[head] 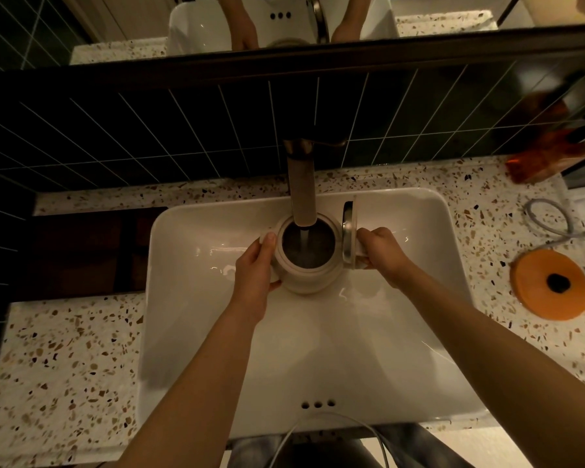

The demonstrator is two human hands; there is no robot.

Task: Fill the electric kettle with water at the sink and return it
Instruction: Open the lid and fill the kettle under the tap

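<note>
A white electric kettle point(306, 276) stands upright inside the white sink point(402, 332), directly under the brass tap point(301, 184). Its lid point(348, 236) is swung open to the right. A stream of water runs from the tap into the kettle's dark opening. My left hand point(255, 268) grips the kettle's left side near the spout. My right hand point(384, 255) is closed on the handle at the kettle's right, just beyond the open lid.
The kettle's orange round base point(551, 283) lies on the speckled counter point(65, 366) to the right of the sink, with its grey cord point(551, 221) looped behind it. An orange packet point(544, 157) lies at the back right. Dark tiles and a mirror rise behind the tap.
</note>
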